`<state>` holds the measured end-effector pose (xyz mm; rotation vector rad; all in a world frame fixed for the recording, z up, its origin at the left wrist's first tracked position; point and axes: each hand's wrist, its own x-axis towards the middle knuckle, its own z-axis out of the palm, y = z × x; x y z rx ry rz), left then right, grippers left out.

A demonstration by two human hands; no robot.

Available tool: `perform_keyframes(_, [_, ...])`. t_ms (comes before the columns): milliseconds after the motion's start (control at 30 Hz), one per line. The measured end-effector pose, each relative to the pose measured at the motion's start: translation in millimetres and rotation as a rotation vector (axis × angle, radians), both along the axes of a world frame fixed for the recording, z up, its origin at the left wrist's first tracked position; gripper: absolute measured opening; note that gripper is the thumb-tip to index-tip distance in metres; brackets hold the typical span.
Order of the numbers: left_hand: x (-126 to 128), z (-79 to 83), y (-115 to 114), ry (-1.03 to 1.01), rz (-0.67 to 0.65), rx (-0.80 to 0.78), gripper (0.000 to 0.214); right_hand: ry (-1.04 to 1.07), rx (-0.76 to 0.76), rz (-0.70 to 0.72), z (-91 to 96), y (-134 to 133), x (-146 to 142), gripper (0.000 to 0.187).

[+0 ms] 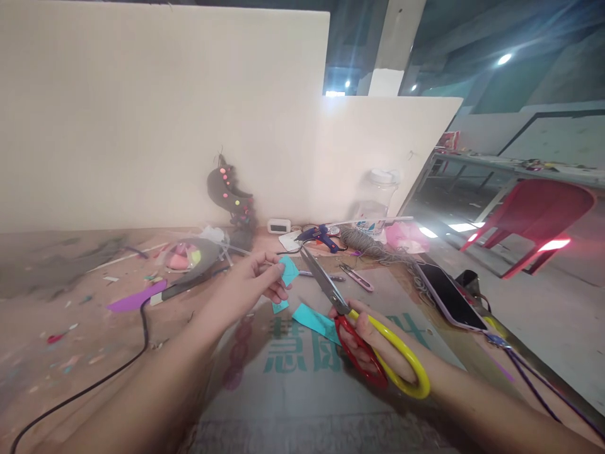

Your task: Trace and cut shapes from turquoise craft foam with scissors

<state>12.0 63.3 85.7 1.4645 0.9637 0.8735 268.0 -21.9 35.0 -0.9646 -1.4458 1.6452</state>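
Observation:
My left hand [258,280] pinches a small teal paper piece [288,272] above the table. My right hand [373,343] grips scissors [352,321] with one red and one yellow handle; the blades point up and left toward the teal piece, their tips close beside it. Two more teal scraps lie on the cardboard sheet [302,384], one small scrap [280,306] under my left hand and one larger scrap [314,320] just left of the scissor handles.
A blue glue gun [321,236], twine [366,246], a plastic jar [378,198], small snips [357,277] and a phone [449,296] lie behind and to the right. A black decorated shape [231,195], a purple strip [137,297] and a black cable [118,369] are at left. White boards stand behind.

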Motion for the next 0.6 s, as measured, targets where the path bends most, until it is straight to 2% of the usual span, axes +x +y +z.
perform_keyframes(100, [3, -1.2, -3, 0.036, 0.001, 0.067, 0.031, 0.001, 0.074, 0.047, 1.8, 0, 6, 0.064])
perform_keyframes(167, [5, -1.2, -5, 0.062, 0.021, 0.134, 0.031, -0.037, 0.155, 0.023, 8.6, -2, 9, 0.068])
perform_keyframes(367, [3, 2.0, -6, 0.072, 0.06, 0.138, 0.027, -0.179, 0.259, -0.066, 32.9, -7, 14, 0.059])
perform_keyframes(500, [5, 1.9, -6, 0.01, 0.042, 0.11, 0.023, -0.182, 0.307, -0.024, 28.2, -7, 18, 0.068])
perform_keyframes(600, [8, 3.8, -11, -0.07, 0.047, 0.112, 0.023, -0.216, 0.273, 0.03, 20.5, -9, 19, 0.067])
